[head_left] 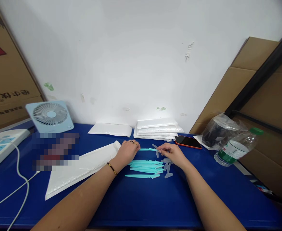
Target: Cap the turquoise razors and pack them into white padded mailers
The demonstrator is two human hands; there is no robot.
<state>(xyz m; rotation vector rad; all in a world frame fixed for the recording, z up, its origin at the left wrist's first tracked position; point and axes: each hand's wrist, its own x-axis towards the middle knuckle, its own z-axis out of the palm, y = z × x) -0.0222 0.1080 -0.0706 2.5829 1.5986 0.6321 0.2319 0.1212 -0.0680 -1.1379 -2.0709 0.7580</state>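
- One slim turquoise plastic stick (147, 149) is held level at the centre of the frame; the left hand (128, 150) has its grip closed on the left end.
- The right hand (171, 154) meets the other end, its grip pinching a small translucent plastic cap (157, 154); whether the cap is on the stick, I cannot tell.
- Below, a loose pile of turquoise sticks (145, 166) overlaps too closely for a sure count; one separate turquoise stick (142, 176) lies just beneath it.
- Several loose translucent caps (168, 168) overlap right of the pile; one lies apart at their lower edge.
- Three groups of white padded envelopes: one large slanted white envelope (80, 170) at lower left, one flat white envelope (109, 129) at centre back, and one stack of white envelopes (156, 128) to its right, several deep; what any contains is hidden.
- Containers at right: one clear plastic bag (227, 121) with a dark object (211, 133) inside, and one clear plastic bottle (235, 149) with a green cap and label, its fill unclear.
- One dark phone (188, 141) with an orange-red edge lies near the stack.
- One pale blue square fan (50, 115) and one white power strip (6, 144) with blue sockets are at left on the blue bench (136, 205).
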